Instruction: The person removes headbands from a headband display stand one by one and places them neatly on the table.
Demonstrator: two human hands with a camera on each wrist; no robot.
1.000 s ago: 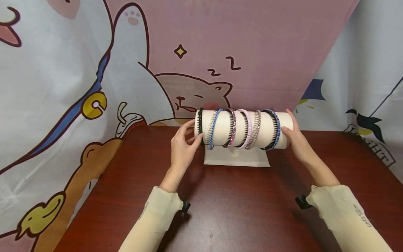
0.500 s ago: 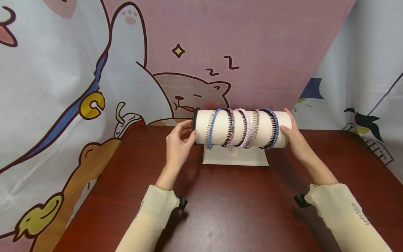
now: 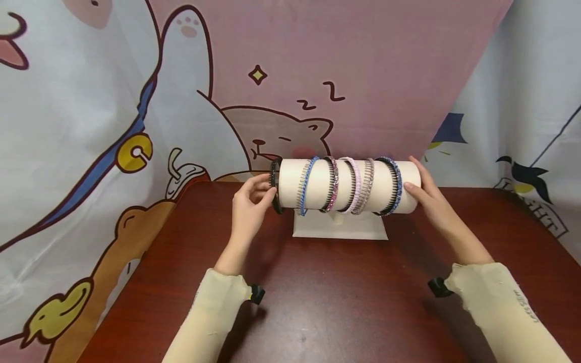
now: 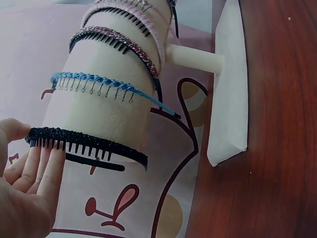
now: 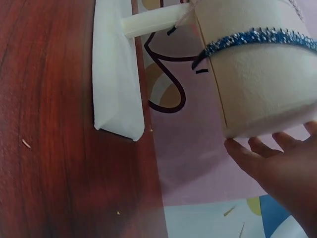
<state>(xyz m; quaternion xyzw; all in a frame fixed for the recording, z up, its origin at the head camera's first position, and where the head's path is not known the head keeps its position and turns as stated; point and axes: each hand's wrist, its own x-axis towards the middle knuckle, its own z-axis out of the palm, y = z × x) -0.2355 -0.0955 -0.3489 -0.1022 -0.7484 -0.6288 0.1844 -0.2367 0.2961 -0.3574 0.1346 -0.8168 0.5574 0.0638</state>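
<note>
My left hand (image 3: 247, 206) pinches a black glittery headband (image 4: 89, 139) with comb teeth, thumb outside and fingers reaching under the teeth. This headband sits right at the left end of a cream cylindrical headband stand (image 3: 289, 184), and in the left wrist view part of it hangs past the end. My right hand (image 3: 431, 206) holds the stand's right end, thumb on the front; several fingertips touch the end's edge in the right wrist view. Still around the roll are a light blue headband (image 3: 306, 184), a pink glitter one (image 3: 335, 184), a pale pink one (image 3: 357, 184) and others.
The stand's flat cream base (image 3: 340, 232) rests on the dark red-brown wooden table (image 3: 317, 297), near its back edge. Behind hangs a pink and white cartoon cloth (image 3: 386, 75). A white cloth (image 3: 540, 101) hangs at the right.
My left hand has moved left, sliding the black headband from around the roll to its left end. The right hand keeps its place at the right end.
</note>
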